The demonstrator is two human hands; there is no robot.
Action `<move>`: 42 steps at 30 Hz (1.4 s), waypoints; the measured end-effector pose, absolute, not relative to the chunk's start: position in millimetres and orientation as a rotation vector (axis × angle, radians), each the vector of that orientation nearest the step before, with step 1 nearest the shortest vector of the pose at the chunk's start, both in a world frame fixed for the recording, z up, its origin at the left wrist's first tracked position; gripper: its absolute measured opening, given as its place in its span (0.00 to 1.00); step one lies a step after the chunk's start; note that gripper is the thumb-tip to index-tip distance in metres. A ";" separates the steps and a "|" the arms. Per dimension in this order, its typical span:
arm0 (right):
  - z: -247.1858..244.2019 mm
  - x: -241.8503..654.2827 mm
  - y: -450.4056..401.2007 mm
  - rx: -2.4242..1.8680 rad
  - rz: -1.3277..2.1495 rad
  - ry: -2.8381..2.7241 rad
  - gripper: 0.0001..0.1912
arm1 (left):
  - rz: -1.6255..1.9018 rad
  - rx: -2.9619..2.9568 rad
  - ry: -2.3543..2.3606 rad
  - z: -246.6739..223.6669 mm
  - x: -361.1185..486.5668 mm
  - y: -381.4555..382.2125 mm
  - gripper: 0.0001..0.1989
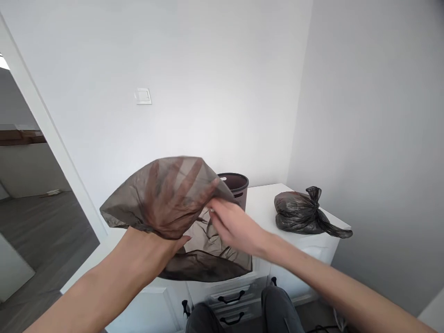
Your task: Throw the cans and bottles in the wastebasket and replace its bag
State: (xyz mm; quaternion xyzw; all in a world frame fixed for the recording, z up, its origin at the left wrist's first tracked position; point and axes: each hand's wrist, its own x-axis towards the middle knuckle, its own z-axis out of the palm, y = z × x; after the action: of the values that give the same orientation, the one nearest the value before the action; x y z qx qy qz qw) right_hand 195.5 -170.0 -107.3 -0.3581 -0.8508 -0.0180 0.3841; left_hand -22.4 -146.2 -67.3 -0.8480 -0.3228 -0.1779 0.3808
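A thin, see-through black garbage bag (208, 268) hangs in front of me with its mouth spread wide. My left hand (173, 189) is under the bag's upper film, fingers stretched apart and showing through the plastic; its thumb sticks out below the edge. With closed fingers, my right hand (232, 224) pinches the film at the right side of the opening. Partly hidden behind the bag, a dark purple-brown trash bin (241, 194) stands upright with its rim and handle slots showing. To the right lies a filled, knotted black garbage bag (298, 215).
The bin and knotted bag rest on a white cabinet (262, 194) against the wall corner. Dark drawer handles (231, 297) are on its front, close to my knees (280, 307). A light switch (143, 96) is on the wall; a doorway opens at left.
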 end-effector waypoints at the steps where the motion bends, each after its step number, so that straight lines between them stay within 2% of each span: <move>1: -101.9 198.7 -156.8 -0.990 -0.130 -2.148 0.14 | -0.452 -2.186 -0.833 -62.7 -26.9 -150.3 0.45; 2: -94.9 203.5 -146.5 -1.067 -0.213 -2.140 0.12 | -0.452 -2.212 -0.831 -58.0 -31.4 -153.8 0.42; 4: -76.9 216.9 -134.9 -1.228 -0.340 -2.149 0.14 | -0.452 -2.263 -0.825 -46.3 -37.3 -157.3 0.40; 8: -37.2 251.6 -130.4 -1.389 -0.420 -2.264 0.32 | -0.421 -2.321 -0.850 -16.2 -32.9 -142.9 0.45; 10: -23.9 269.9 -126.9 -1.413 -0.433 -2.321 0.39 | -0.381 -2.358 -0.876 -4.9 -28.1 -126.0 0.44; 12: -17.2 287.9 -119.4 -1.460 -0.426 -2.334 0.40 | -0.333 -2.396 -0.907 0.7 -24.1 -106.5 0.39; 14: -16.1 305.2 -109.0 -1.533 -0.369 -2.328 0.37 | -0.295 -2.427 -0.950 1.7 -19.9 -87.8 0.31; 16: -18.6 321.1 -97.0 -1.562 -0.284 -2.334 0.38 | -0.265 -2.433 -0.999 1.0 -13.9 -72.2 0.29; 19: -25.8 341.4 -78.6 -1.481 -0.215 -2.340 0.48 | -0.216 -2.404 -1.036 2.0 -1.2 -55.6 0.33; 21: -31.8 352.5 -66.6 -1.411 -0.189 -2.337 0.50 | -0.219 -2.379 -1.022 5.3 7.9 -47.8 0.35; 29: -48.7 382.1 -25.5 -1.256 -0.197 -2.319 0.53 | -0.260 -2.279 -0.967 16.8 29.4 -22.9 0.47; 32: -54.3 390.2 -15.4 -1.255 -0.190 -2.320 0.51 | -0.249 -2.324 -0.994 12.4 34.4 -13.2 0.47; 35: -64.9 394.7 -8.5 -1.327 -0.090 -2.324 0.50 | -0.216 -2.396 -1.047 2.3 38.9 -1.6 0.48; 42: -86.9 395.9 10.8 -1.425 0.195 -2.326 0.54 | -0.086 -2.668 -1.267 -21.9 43.9 40.6 0.56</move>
State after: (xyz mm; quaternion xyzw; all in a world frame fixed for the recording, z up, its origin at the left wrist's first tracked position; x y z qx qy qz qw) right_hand 395.9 10.8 -86.9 -0.5102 -0.8331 0.0697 0.2019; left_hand 43.9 40.6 -21.9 -0.8990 -0.4269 -0.0289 0.0935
